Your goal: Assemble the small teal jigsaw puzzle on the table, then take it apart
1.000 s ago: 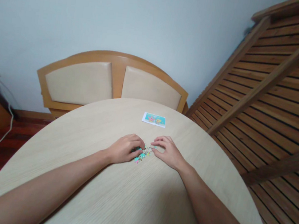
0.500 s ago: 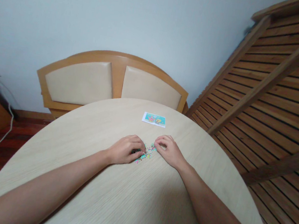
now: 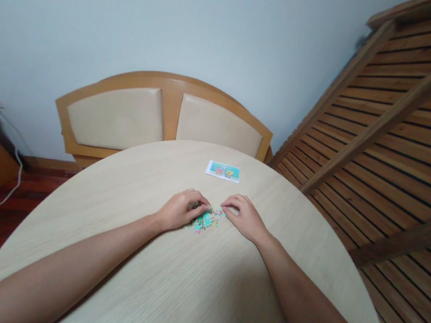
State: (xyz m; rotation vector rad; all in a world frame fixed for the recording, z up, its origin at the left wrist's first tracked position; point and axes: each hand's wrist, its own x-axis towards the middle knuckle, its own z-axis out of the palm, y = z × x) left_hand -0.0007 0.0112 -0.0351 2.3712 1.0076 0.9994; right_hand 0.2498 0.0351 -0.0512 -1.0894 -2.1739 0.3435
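A small heap of jigsaw puzzle pieces [image 3: 207, 220], mostly teal with pink, yellow and white bits, lies on the round table between my hands. My left hand [image 3: 183, 210] curves over the heap's left side, thumb and fingertips drawn together; whatever they pinch is too small to make out. On the right edge of the heap, my right hand [image 3: 245, 219] pinches what looks like a small greenish puzzle piece, mostly hidden by the fingertips. Beyond the hands lies a picture card [image 3: 223, 171] with pink and yellow cartoon figures on teal.
The pale wooden round table [image 3: 135, 288] fills the foreground. A padded wooden headboard [image 3: 171, 116] stands behind it against the wall. Wooden slats [image 3: 392, 147] lean at the right. A white cable [image 3: 18, 178] hangs to the floor at the left.
My left hand has shifted slightly up and back, uncovering more of the heap's teal pieces. The right hand has stayed nearly in place. The view has moved a little.
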